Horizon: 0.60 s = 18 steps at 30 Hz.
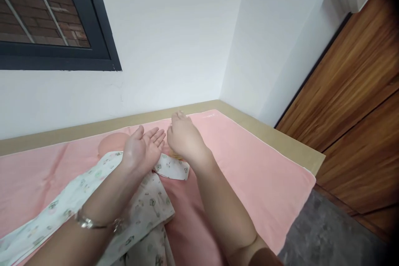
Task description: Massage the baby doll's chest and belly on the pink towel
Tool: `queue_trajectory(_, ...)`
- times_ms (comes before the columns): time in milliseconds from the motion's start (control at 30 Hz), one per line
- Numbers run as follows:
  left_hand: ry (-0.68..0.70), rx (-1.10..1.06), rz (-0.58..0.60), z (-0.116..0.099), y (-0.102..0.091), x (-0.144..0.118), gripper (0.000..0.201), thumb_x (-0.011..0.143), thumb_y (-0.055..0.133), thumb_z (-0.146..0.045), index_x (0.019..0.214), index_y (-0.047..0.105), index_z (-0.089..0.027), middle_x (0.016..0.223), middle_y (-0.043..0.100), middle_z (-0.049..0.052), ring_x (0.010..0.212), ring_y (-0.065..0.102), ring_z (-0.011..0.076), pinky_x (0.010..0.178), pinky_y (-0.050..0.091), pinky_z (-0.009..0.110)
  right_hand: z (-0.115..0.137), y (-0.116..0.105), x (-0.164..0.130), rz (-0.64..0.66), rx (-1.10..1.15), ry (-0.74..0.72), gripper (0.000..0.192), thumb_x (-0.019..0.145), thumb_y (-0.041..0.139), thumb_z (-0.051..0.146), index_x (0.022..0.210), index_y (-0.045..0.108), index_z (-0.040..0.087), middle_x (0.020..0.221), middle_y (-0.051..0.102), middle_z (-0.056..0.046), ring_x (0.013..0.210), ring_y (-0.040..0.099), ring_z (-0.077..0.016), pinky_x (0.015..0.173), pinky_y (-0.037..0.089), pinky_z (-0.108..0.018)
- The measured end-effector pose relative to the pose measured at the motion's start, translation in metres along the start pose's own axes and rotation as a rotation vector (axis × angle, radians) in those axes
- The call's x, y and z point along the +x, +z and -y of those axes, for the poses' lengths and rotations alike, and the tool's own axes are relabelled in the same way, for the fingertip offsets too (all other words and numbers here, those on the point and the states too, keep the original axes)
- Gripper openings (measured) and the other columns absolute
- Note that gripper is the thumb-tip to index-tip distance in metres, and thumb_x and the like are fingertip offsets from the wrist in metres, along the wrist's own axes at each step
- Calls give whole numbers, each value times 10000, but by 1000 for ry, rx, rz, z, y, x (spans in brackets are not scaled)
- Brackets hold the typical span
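Note:
My left hand [143,146] hovers palm up with fingers apart over a doll in a white printed garment [146,203] lying on a pink cloth [249,166]. The doll's bald head [110,143] shows just left of that hand. My right hand [183,137] is palm down with fingers bunched, over the end of the garment's sleeve [171,168]. Something small and tan peeks out under it; I cannot tell whether the hand grips it. A bracelet [96,222] is on my left wrist.
The pink cloth covers a beige table [280,137] set into a white wall corner. A dark-framed window [56,16] is at upper left. A wooden door [358,91] stands at right, with grey floor [327,232] below it.

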<state>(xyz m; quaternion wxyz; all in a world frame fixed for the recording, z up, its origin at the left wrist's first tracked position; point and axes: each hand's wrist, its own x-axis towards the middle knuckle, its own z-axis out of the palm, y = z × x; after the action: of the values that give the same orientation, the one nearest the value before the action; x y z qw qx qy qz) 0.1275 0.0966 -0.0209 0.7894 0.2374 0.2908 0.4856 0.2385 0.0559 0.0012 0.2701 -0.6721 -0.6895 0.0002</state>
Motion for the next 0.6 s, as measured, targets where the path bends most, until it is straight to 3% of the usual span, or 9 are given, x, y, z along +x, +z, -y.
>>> queue_trajectory(100,17,-25,-11,-3,13,15,546,970,290,-423,1383,387,-80,1379,485,217,1272,503,244,991,486,385,-10,14,12,99,-5,-9,478,898,345,137,1348,436,4,1449,414,-201,1368,341,-240,1112,289,-379)
queue_trajectory(167,-8,-42,19,-3,19,20,559,977,259,-417,1397,353,-60,1354,502,233,1226,545,257,968,500,412,-10,22,16,152,-51,-18,497,890,362,162,1364,427,26,1477,379,-182,1388,302,-246,1120,271,-413)
queue_trajectory(233,-38,-33,55,-4,19,22,576,980,231,-420,1400,335,-39,1324,524,248,1179,581,274,950,507,441,-5,28,15,138,-116,18,526,886,376,190,1389,400,36,1497,347,-176,1411,247,-264,1144,191,-485)
queue_trajectory(333,-83,-19,123,-4,11,17,581,981,213,-421,1388,348,-29,1279,560,258,1132,613,288,943,506,462,4,34,12,84,-183,39,529,882,378,204,1381,417,36,1464,397,-189,1394,282,-281,1148,108,-542)
queue_trajectory(433,-137,18,153,-3,-6,-5,564,975,244,-408,1365,388,-27,1261,576,260,1136,613,287,975,485,450,7,39,12,43,-211,44,530,863,409,193,1358,440,8,1438,425,-214,1381,307,-297,1143,91,-557)
queue_trajectory(567,-147,117,-18,6,-35,-59,569,943,344,-421,1364,402,-42,1310,562,224,1210,565,259,1056,421,361,1,40,11,49,-118,66,499,876,394,162,1365,444,72,1471,384,-190,1393,300,-280,1127,56,-603)
queue_trajectory(600,-189,137,11,9,-42,-73,581,930,379,-429,1372,397,-52,1343,539,216,1243,536,259,1067,409,348,-1,39,9,49,-65,68,495,892,370,163,1375,432,78,1449,420,-183,1382,326,-276,1127,49,-602)
